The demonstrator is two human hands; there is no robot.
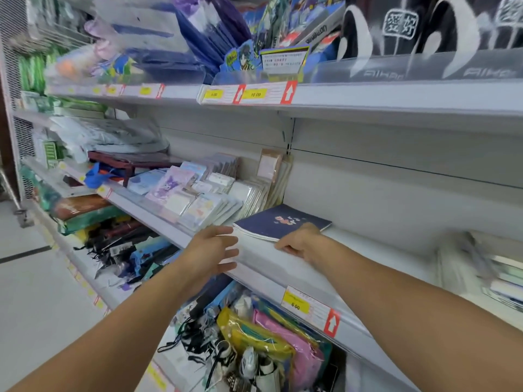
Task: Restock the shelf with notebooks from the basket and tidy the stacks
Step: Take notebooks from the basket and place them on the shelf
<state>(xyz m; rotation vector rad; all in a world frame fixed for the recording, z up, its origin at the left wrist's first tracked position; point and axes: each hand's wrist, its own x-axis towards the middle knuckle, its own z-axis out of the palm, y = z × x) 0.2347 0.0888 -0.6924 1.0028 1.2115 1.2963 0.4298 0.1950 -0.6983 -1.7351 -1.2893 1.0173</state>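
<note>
Now squaring navy notebook stack (278, 222) on shelf (283, 267); our left hand (210, 250) fingers spread, empty; right hand (301, 240) fingers curled at stack's front edge, apparently gripping nothing. Next, we judge: nudge stack flush.

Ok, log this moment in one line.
navy notebook flat on shelf | right hand on near edge | left hand open beside | basket unseen
</note>
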